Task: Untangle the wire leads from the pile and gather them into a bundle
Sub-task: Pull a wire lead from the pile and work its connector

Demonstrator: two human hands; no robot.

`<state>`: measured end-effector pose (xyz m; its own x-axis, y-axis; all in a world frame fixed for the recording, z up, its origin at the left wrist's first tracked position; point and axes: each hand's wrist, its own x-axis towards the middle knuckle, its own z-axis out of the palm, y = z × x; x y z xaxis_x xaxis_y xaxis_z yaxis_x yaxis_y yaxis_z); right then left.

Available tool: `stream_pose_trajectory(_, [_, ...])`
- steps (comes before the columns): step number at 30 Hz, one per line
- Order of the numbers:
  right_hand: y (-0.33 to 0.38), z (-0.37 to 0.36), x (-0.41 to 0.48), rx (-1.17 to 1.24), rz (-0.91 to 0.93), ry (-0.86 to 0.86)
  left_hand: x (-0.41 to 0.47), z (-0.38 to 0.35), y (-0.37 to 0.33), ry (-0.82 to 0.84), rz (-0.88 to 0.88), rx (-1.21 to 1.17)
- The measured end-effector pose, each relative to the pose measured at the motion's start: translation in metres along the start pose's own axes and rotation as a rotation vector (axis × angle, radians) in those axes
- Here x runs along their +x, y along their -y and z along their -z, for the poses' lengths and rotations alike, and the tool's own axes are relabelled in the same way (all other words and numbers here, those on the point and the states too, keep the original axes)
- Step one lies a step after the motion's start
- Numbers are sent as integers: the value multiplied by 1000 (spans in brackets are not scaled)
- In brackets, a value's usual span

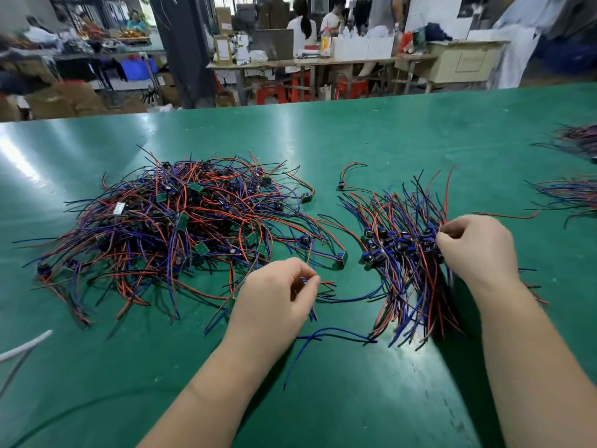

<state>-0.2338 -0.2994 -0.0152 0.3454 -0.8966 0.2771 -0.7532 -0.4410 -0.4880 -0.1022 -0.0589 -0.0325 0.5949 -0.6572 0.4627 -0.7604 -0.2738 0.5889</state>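
A big tangled pile [174, 234] of red, blue, purple and black wire leads with small green boards lies on the left of the green table [355, 137]. To its right lies a gathered bundle [407, 253] of leads, their dark parts lined up in a row. My left hand [277, 302] is between the two and pinches the ends of a few thin wires. My right hand [475, 250] rests on the bundle's right side, fingers curled and pinching wires there. A single blue lead [332, 334] lies loose in front of the bundle.
A lone lead with a board [347, 176] lies behind the bundle. More wire bundles [571, 192] sit at the table's right edge. A white cable [22, 350] crosses the near left corner. Behind the table are workbenches, boxes, red stools and people.
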Motion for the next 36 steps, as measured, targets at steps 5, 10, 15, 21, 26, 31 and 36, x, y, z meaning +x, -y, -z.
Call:
stream_pose_trajectory(5, [35,-7,-22,201,299,24,-3,-6,10,197,50,209])
stream_pose_trajectory(10, [58,-33,-47,-64,552,419,-4,-12,11,255,64,301])
stream_pose_trajectory(15, [63,-47,-55,-186,631,344,-5,-14,12,230,82,281])
stream_pose_trajectory(21, [60,-31,-48,213,605,52,-3,-13,11,161,91,255])
stream_pose_trajectory(26, [70,-11,-54,945,430,-2,4,-7,8,-32,20,37])
stream_pose_trajectory(31, [82,-1,-65,1470,181,304,8,-7,5,-194,213,-317])
stream_pose_trajectory(36, [85,8,-62,1792,-140,573,18,-1,10,-316,522,-694])
